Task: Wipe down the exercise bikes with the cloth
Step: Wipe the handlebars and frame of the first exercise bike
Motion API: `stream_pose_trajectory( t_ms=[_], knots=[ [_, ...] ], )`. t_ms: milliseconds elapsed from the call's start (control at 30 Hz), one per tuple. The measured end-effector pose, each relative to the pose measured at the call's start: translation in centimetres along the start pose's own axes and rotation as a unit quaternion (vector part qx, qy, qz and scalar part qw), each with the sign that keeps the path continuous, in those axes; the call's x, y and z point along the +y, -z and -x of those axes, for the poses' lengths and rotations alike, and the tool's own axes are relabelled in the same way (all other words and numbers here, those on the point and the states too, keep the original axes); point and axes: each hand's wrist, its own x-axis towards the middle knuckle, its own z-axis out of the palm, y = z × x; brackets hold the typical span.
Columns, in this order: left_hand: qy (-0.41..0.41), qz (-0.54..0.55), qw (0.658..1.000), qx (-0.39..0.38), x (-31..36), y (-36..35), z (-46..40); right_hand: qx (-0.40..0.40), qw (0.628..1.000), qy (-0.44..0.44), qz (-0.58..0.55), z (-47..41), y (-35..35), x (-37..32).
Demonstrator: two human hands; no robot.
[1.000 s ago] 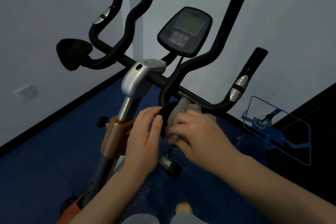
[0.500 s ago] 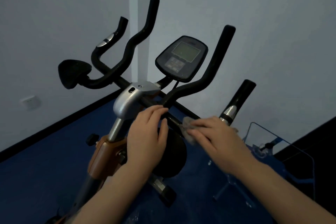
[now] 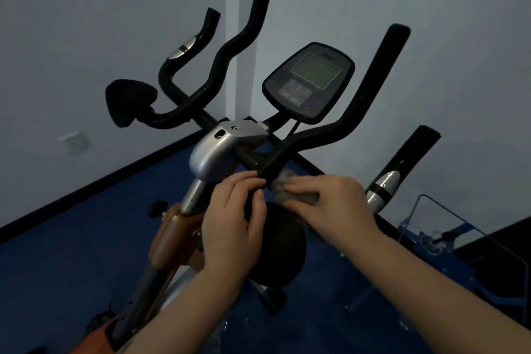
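While left hand (image 3: 230,227) grips handlebar (image 3: 290,152), right hand (image 3: 330,204) presses cloth (image 3: 283,184).

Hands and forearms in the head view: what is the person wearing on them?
Nothing shows on either. The left hand and right hand are bare, with no gloves, rings or watch visible, and both forearms are uncovered to the frame's lower edge; no sleeves appear.

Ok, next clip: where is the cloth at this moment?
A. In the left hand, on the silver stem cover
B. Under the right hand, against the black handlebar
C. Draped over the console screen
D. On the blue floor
B. The grey cloth sits under the fingers of the right hand, against the black handlebar; the left hand grips the bar beside it, without any cloth.
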Motion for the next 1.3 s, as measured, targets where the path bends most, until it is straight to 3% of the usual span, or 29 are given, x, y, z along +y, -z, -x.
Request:
stream_pose_trajectory(
  t_ms=[200, 367, 500, 600, 700, 767, 867, 1033, 1167, 1233, 1300],
  knots=[
    [-0.007, 0.008, 1.000, 0.004, -0.3, 0.0, 0.0, 0.034, 0.997, -0.017, 0.062, 0.0, -0.9, -0.7],
    [-0.007, 0.010, 1.000, -0.015, -0.1, 0.3, -0.1, 0.043, 0.998, -0.033, 0.035, -1.0, -1.7, -1.4],
    [0.026, 0.051, 0.998, -0.029, 1.1, 0.7, -0.2, 0.059, 0.985, 0.050, 0.153, 3.2, -0.6, 0.3],
    [-0.048, 0.043, 0.997, -0.052, 3.0, 0.7, -0.6, 0.111, 0.969, 0.171, 0.142, 5.8, 1.1, 4.1],
    [-0.098, 0.072, 0.984, -0.133, 5.4, -0.7, -1.9, 0.162, 0.940, 0.246, 0.170, 6.8, 3.0, 7.5],
    [-0.071, 0.073, 0.978, -0.181, 6.5, -2.2, -2.7, 0.194, 0.950, 0.210, 0.126, 6.9, 1.8, 7.7],
    [-0.053, -0.006, 0.980, -0.194, 6.5, -3.8, -2.8, 0.221, 0.964, 0.132, 0.065, 7.1, -1.8, 6.7],
    [-0.057, -0.096, 0.971, -0.210, 6.0, -4.2, -2.5, 0.192, 0.936, 0.248, 0.158, 4.4, 1.5, 9.2],
    [-0.063, -0.169, 0.948, -0.261, 6.3, -4.5, -2.7, 0.293, 0.936, 0.169, 0.100, 2.3, 3.2, 10.7],
    [-0.056, -0.171, 0.948, -0.261, 6.4, -4.5, -2.8, 0.299, 0.941, 0.147, 0.058, 2.7, 1.6, 10.6],
    [-0.056, -0.183, 0.946, -0.262, 6.5, -4.4, -2.7, 0.270, 0.944, 0.183, 0.049, 3.4, 0.7, 10.8]
  ],
)
